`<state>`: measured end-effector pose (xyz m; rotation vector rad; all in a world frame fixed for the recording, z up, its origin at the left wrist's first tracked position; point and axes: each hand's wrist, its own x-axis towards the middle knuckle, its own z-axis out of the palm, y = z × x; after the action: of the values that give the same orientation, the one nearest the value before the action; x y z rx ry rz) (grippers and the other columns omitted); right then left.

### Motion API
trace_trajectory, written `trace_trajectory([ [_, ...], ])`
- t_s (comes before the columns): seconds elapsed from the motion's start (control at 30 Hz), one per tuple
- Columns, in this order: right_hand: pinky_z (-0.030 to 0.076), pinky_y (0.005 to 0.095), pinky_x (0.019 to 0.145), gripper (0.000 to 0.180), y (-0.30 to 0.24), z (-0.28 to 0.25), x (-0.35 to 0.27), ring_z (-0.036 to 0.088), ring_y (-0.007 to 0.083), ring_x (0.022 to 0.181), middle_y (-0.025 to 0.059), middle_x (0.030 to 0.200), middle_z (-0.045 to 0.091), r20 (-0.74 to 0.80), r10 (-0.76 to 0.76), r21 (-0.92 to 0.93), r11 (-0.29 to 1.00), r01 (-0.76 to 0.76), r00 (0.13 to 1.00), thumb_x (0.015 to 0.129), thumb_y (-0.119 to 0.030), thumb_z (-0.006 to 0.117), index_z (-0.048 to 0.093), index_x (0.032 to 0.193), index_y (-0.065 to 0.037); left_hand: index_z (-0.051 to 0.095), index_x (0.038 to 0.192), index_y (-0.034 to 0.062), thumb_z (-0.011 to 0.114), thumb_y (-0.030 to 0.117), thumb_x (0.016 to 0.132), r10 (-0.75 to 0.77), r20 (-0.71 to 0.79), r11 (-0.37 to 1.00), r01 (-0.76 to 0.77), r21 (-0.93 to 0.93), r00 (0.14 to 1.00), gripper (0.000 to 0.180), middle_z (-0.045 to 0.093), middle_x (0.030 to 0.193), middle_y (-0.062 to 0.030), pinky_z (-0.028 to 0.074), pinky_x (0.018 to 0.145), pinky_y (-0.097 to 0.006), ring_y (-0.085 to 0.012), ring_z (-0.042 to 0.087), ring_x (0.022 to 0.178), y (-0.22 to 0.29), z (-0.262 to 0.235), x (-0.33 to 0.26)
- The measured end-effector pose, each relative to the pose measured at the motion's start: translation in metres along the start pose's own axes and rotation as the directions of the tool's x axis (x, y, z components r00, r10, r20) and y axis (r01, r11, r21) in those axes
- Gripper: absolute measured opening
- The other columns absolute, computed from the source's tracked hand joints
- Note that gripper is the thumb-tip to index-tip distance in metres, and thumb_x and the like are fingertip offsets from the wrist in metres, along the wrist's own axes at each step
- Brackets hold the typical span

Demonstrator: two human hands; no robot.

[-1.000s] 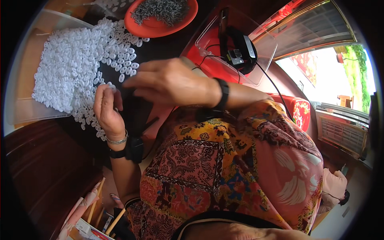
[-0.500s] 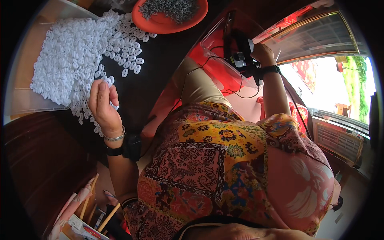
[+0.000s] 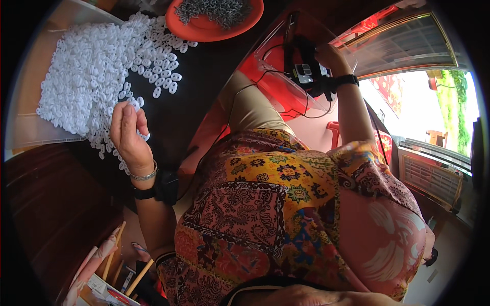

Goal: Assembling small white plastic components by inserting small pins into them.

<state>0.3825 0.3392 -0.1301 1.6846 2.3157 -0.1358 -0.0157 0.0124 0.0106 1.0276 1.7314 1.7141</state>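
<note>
By the left hand (image 3: 132, 143), white, holed oval pieces (image 3: 92, 76) lie heaped.

Daylight glaring through opening (image 3: 416, 102), bent edges, lower left dim, perhaps underexposed

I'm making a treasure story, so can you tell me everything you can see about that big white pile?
The white pile is many small oval pieces, plastic by the look, the loose ones showing little holes. It is heaped in a clear tray and spreads rightward onto the dark table, reaching close to the orange plate. The left hand is at its lower right edge; whether it touches the pile is hard to tell.
</note>
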Motion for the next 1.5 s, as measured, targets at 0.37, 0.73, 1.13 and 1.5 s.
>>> trace_trajectory([
  [0.37,0.046,0.0447,0.068,0.025,-0.028,-0.045,-0.182,0.059,0.0368,0.074,0.0199,0.076,0.06,-0.031,-0.144,0.14,0.979,0.147,0.989,0.083,-0.024,0.052,0.06,0.079,-0.001,0.053,0.078,0.0052,0.047,0.024,0.093,0.006,0.01,0.999,-0.005,-0.034,1.0,0.024,0.044,0.061,0.003,0.024,0.045,-0.019,-0.0039,0.032,0.05,-0.004,-0.005,-0.003],
  [0.73,0.047,0.0443,0.066,0.029,0.003,0.014,-0.245,0.06,0.035,0.07,0.0183,0.072,0.062,0.189,-0.078,0.38,0.925,0.0,0.979,0.081,-0.025,0.053,0.06,0.073,0.002,0.055,0.079,0.007,0.049,0.024,0.091,0.043,0.009,0.996,-0.042,-0.074,0.999,0.022,0.045,0.061,0.0042,0.025,0.045,-0.017,-0.0028,0.034,0.05,-0.007,-0.005,0.0],
  [1.13,0.047,0.046,0.075,0.029,-0.014,0.027,-0.223,0.06,0.0365,0.081,0.0184,0.083,0.064,0.082,0.021,0.148,0.988,-0.033,0.996,0.083,-0.027,0.049,0.063,0.086,-0.002,0.053,0.076,0.0081,0.049,0.024,0.091,0.001,-0.007,0.997,-0.002,-0.081,1.0,0.023,0.044,0.06,0.0043,0.025,0.044,-0.017,-0.0027,0.033,0.049,-0.004,-0.003,-0.001],
  [1.5,0.044,0.0462,0.062,0.025,-0.036,-0.029,-0.189,0.058,0.0389,0.071,0.02,0.072,0.059,-0.278,0.004,0.305,0.949,0.084,0.961,0.085,-0.026,0.055,0.058,0.081,-0.002,0.05,0.074,0.007,0.046,0.022,0.092,0.003,0.019,0.998,-0.002,-0.069,1.0,0.024,0.041,0.059,0.0039,0.024,0.044,-0.018,-0.0033,0.032,0.049,-0.004,-0.003,0.0],
])
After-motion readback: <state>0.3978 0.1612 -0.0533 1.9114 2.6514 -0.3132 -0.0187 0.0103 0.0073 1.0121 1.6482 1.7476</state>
